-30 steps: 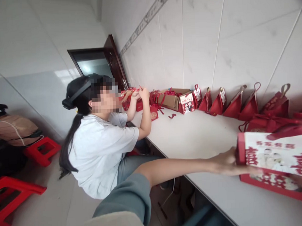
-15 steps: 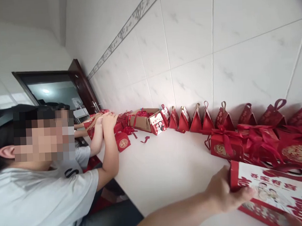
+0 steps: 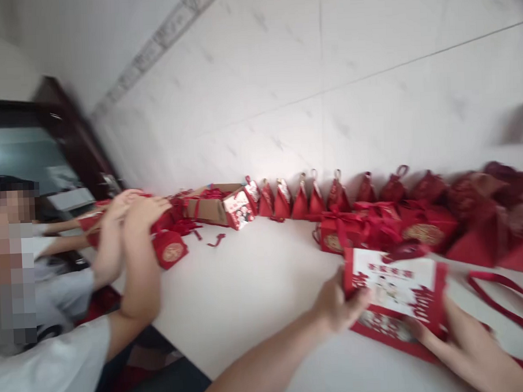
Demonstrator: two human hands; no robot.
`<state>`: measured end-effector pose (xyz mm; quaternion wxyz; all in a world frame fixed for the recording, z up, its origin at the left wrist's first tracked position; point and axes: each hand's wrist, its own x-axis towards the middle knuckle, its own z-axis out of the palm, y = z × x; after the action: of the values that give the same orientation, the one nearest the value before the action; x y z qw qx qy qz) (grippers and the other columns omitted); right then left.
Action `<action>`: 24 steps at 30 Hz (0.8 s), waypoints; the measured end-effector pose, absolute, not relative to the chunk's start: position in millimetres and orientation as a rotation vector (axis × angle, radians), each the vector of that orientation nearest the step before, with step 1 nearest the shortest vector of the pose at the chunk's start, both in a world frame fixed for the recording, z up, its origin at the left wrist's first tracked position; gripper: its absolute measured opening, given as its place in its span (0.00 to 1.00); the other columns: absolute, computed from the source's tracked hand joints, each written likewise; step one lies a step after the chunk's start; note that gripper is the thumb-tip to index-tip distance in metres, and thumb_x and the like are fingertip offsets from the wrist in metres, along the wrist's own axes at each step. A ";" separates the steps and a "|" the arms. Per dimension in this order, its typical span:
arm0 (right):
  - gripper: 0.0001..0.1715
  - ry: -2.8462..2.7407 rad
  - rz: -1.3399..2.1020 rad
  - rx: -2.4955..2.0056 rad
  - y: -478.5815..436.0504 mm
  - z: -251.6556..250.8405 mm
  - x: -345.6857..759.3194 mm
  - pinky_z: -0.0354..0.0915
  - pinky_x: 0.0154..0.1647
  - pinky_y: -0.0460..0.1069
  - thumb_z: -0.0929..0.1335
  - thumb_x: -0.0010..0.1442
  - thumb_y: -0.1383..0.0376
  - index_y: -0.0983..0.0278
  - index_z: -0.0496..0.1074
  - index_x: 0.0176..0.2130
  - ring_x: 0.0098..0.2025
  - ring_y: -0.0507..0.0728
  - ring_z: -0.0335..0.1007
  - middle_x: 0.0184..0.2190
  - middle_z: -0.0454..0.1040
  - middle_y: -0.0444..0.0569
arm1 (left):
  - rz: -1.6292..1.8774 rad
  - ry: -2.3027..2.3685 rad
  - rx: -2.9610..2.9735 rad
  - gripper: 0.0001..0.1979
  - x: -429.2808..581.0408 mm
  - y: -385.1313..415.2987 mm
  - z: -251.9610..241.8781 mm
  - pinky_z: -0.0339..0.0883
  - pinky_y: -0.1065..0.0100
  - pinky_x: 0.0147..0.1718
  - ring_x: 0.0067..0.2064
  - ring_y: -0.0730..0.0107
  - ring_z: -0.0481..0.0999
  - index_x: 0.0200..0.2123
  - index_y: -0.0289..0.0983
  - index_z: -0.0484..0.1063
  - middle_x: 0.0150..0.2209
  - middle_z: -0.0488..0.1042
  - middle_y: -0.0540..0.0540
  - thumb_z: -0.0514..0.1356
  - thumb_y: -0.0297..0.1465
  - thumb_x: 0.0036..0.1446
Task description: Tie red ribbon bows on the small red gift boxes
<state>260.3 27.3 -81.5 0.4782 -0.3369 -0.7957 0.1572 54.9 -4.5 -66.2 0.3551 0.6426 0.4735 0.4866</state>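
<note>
Because blur softens the whole view, the lettering on the red-and-white box cannot be read, and the printed figures on its front are only roughly legible. The box is at the lower right, over the counter, held between both hands; whether its base touches the surface is hard to tell. The left hand grips its left edge, thumb laid across the front, with the fingers mostly lost behind the panel. The right hand clasps the lower right side, its thumb tip on the front and its other fingers largely out of sight. A dark red bow at the top edge covers part of the white panel.

Behind it, ribbon-tied boxes overlap so closely that their outlines merge, partly hiding the row of pointed red boxes along the wall. At far right, more red packaging is smeared and cut by the frame, as is a loop of red ribbon. Farther left stands an open carton, its contents a red tangle. A co-worker's hands conceal whatever they are handling.
</note>
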 end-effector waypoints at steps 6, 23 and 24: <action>0.29 -1.927 0.441 -0.786 16.9 -48.5 262.4 0.71 0.36 0.55 0.62 0.59 0.43 0.63 0.66 0.46 0.40 0.63 0.73 0.39 0.73 0.55 | 1.150 1.028 1.715 0.23 48.7 2.3 -56.9 0.71 0.57 0.46 0.47 0.53 0.76 0.48 0.35 0.69 0.47 0.77 0.39 0.59 0.44 0.55; 0.06 -1.573 0.243 -0.642 -19.9 -16.3 241.8 0.59 0.25 0.46 0.64 0.61 0.68 0.62 0.63 0.30 0.24 0.50 0.61 0.24 0.66 0.41 | 1.384 0.745 2.201 0.16 76.2 -18.5 39.2 0.72 0.63 0.41 0.42 0.64 0.77 0.41 0.38 0.63 0.38 0.76 0.44 0.63 0.36 0.51; 0.07 -1.563 0.246 -0.643 -20.0 -16.1 241.4 0.59 0.25 0.46 0.65 0.60 0.69 0.62 0.63 0.30 0.24 0.50 0.61 0.24 0.66 0.41 | 1.320 0.815 2.266 0.14 78.9 -20.0 46.9 0.72 0.64 0.41 0.42 0.65 0.77 0.39 0.38 0.62 0.38 0.76 0.45 0.63 0.34 0.51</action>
<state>241.4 -20.0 -16.1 0.6570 -0.2837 -0.6899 0.1087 78.9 -20.0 46.9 0.1963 0.8092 0.2910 0.4711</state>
